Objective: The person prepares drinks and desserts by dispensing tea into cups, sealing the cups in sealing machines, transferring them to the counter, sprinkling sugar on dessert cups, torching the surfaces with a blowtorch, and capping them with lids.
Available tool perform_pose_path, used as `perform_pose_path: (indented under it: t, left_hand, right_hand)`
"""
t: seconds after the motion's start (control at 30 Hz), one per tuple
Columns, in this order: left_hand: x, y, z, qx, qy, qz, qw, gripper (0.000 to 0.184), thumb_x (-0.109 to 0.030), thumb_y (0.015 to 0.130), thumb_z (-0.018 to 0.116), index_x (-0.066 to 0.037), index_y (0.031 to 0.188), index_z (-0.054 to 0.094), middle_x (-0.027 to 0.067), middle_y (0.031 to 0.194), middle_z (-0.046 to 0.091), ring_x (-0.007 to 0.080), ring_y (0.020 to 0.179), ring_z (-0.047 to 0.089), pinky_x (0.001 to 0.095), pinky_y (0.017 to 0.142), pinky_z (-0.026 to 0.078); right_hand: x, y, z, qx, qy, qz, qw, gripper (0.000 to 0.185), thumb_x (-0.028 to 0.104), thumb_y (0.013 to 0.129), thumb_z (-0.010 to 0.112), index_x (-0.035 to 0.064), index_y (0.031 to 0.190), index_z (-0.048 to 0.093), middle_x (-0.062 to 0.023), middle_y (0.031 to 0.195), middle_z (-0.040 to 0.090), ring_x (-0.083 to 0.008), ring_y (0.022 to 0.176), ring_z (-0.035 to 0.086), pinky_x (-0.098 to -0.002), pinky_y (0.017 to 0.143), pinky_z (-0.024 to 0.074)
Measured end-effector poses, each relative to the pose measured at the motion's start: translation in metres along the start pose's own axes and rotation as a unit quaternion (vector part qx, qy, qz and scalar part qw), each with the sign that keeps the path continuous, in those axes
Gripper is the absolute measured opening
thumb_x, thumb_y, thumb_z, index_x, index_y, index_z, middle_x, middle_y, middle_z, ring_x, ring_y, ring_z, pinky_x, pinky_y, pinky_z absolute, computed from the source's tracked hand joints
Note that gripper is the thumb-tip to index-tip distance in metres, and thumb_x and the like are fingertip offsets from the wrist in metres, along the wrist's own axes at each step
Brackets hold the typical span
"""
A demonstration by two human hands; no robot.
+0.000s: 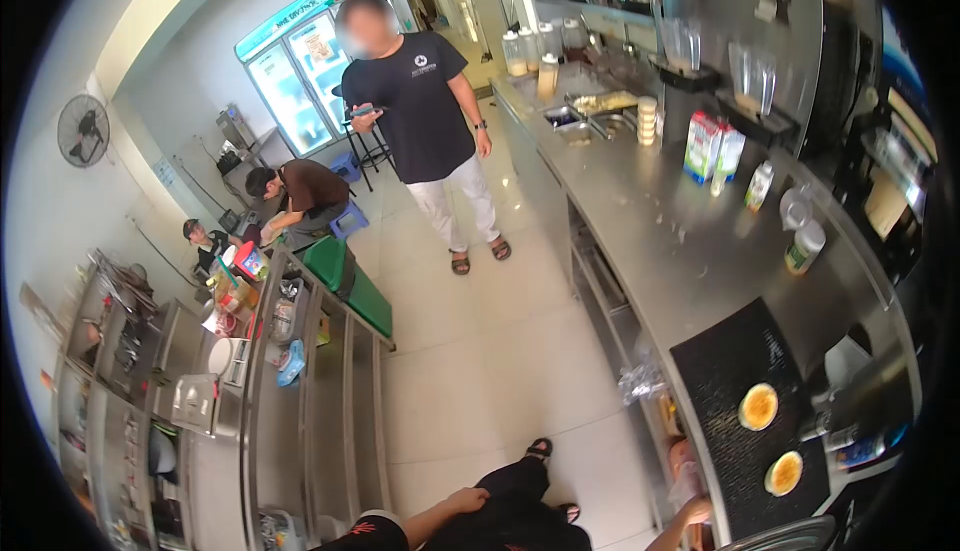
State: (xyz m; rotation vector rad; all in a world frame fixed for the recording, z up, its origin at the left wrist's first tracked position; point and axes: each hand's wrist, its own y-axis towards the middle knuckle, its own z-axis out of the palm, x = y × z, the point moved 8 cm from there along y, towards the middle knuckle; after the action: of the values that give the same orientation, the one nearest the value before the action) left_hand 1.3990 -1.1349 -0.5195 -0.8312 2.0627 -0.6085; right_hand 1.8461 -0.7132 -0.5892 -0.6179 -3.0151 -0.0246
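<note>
At the bottom centre, my left hand [468, 501] rests against my dark clothing [515, 486], its fingers curled together; whether it pinches the cloth is unclear. Low at the right, my right hand [696, 511] is beside the front edge of the steel counter [650, 241], near a clear plastic bag [685, 486] on the shelf side; its fingertips are too small to make out. On the counter, a black mat [725, 381] bears two round cups with browned yellow tops, one [759, 407] farther away and the other [784, 473] nearer.
A person [425, 111] in a black T-shirt stands in the aisle holding a phone [366, 111]. Two people sit at the back left. A green bin [350, 286] adjoins the left steel shelving [300, 411]. Cartons [703, 146] and jars [804, 249] stand on the right counter.
</note>
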Motion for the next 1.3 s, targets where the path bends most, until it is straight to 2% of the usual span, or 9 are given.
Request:
perform_pose_path:
  t: [0.33, 0.53, 0.7, 0.77, 0.87, 0.97, 1.07, 1.17, 1.3]
  left_hand:
    - [-0.035, 0.046, -0.024, 0.024, 0.076, 0.069, 0.994, 0.032, -0.027, 0.078, 0.045, -0.010, 0.104, 0.056, 0.0129, 0.101, 0.059, 0.0304, 0.095, 0.055, 0.0391, 0.084, 0.042]
    - [-0.146, 0.044, -0.007, 0.102, 0.009, 0.218, 0.971, 0.030, -0.029, 0.085, 0.043, -0.006, 0.098, 0.058, 0.0124, 0.092, 0.062, 0.0245, 0.085, 0.059, 0.0348, 0.075, 0.045]
    - [-0.254, -0.007, 0.021, 0.356, -0.206, 0.180, 0.894, 0.042, -0.040, 0.088, 0.040, -0.004, 0.103, 0.057, 0.0081, 0.088, 0.062, 0.0153, 0.079, 0.058, 0.0275, 0.068, 0.046]
    - [-0.281, -0.015, 0.022, 0.338, -0.142, 0.123, 0.922, 0.045, -0.041, 0.089, 0.038, -0.005, 0.113, 0.050, 0.0070, 0.097, 0.059, 0.0150, 0.086, 0.056, 0.0266, 0.072, 0.045]
    - [-0.318, -0.018, 0.012, 0.278, -0.410, 0.103, 0.862, 0.043, -0.035, 0.090, 0.041, -0.007, 0.122, 0.040, 0.0055, 0.108, 0.053, 0.0122, 0.095, 0.053, 0.0250, 0.078, 0.043]
    - [-0.364, -0.018, -0.008, 0.327, -0.550, 0.169, 0.749, 0.042, -0.027, 0.089, 0.044, -0.005, 0.124, 0.038, 0.0062, 0.110, 0.053, 0.0125, 0.098, 0.053, 0.0263, 0.081, 0.043]
    - [-0.388, -0.002, -0.018, 0.344, -0.485, 0.182, 0.783, 0.031, -0.018, 0.088, 0.042, -0.002, 0.114, 0.046, 0.0091, 0.108, 0.055, 0.0177, 0.097, 0.054, 0.0301, 0.083, 0.043]
    - [-0.417, 0.012, -0.020, 0.386, -0.398, 0.189, 0.811, 0.023, -0.011, 0.087, 0.042, -0.001, 0.104, 0.053, 0.0110, 0.104, 0.057, 0.0211, 0.097, 0.055, 0.0320, 0.084, 0.043]
    - [-0.454, 0.041, -0.015, 0.455, -0.314, 0.221, 0.804, 0.022, -0.013, 0.086, 0.044, 0.000, 0.101, 0.054, 0.0113, 0.100, 0.058, 0.0192, 0.091, 0.057, 0.0314, 0.082, 0.044]
  right_hand:
    - [-0.016, -0.034, -0.017, 0.044, 0.137, 0.166, 0.976, 0.026, 0.021, 0.075, 0.055, 0.0019, 0.094, 0.055, -0.0124, 0.073, 0.059, -0.0222, 0.054, 0.059, -0.0365, 0.046, 0.0494]
    - [-0.020, -0.121, 0.000, 0.112, 0.476, 0.285, 0.824, 0.027, 0.017, 0.076, 0.054, 0.0025, 0.099, 0.051, -0.0112, 0.073, 0.058, -0.0195, 0.052, 0.058, -0.0337, 0.043, 0.0502]
    - [0.081, -0.202, -0.149, 0.166, 0.539, -0.134, 0.815, 0.015, -0.004, 0.069, 0.051, 0.0019, 0.082, 0.044, -0.0073, 0.065, 0.050, -0.0166, 0.049, 0.053, -0.0304, 0.040, 0.0467]
    - [0.108, -0.214, -0.231, 0.073, 0.422, -0.338, 0.838, 0.016, -0.001, 0.064, 0.057, 0.0034, 0.076, 0.048, -0.0084, 0.063, 0.049, -0.0194, 0.053, 0.053, -0.0318, 0.047, 0.0437]
    - [0.131, -0.230, -0.308, -0.057, 0.396, -0.474, 0.784, 0.020, 0.005, 0.057, 0.064, 0.0079, 0.072, 0.051, -0.0077, 0.068, 0.053, -0.0251, 0.061, 0.053, -0.0346, 0.055, 0.0424]
    - [0.136, -0.220, -0.346, -0.061, 0.391, -0.483, 0.781, 0.026, 0.007, 0.056, 0.068, 0.0082, 0.076, 0.053, -0.0073, 0.072, 0.054, -0.0253, 0.066, 0.053, -0.0355, 0.059, 0.0423]
    - [0.149, -0.195, -0.384, -0.079, 0.417, -0.485, 0.765, 0.040, 0.013, 0.055, 0.072, 0.0070, 0.089, 0.054, -0.0109, 0.086, 0.054, -0.0267, 0.076, 0.054, -0.0357, 0.064, 0.0437]
    - [0.147, -0.145, -0.387, -0.064, 0.353, -0.381, 0.852, 0.057, 0.019, 0.055, 0.073, 0.0081, 0.107, 0.051, -0.0137, 0.104, 0.049, -0.0309, 0.093, 0.051, -0.0384, 0.079, 0.0424]
    - [0.169, -0.114, -0.362, 0.139, 0.370, -0.389, 0.832, 0.076, 0.022, 0.053, 0.075, 0.0100, 0.120, 0.042, -0.0169, 0.121, 0.041, -0.0356, 0.110, 0.042, -0.0405, 0.090, 0.0380]
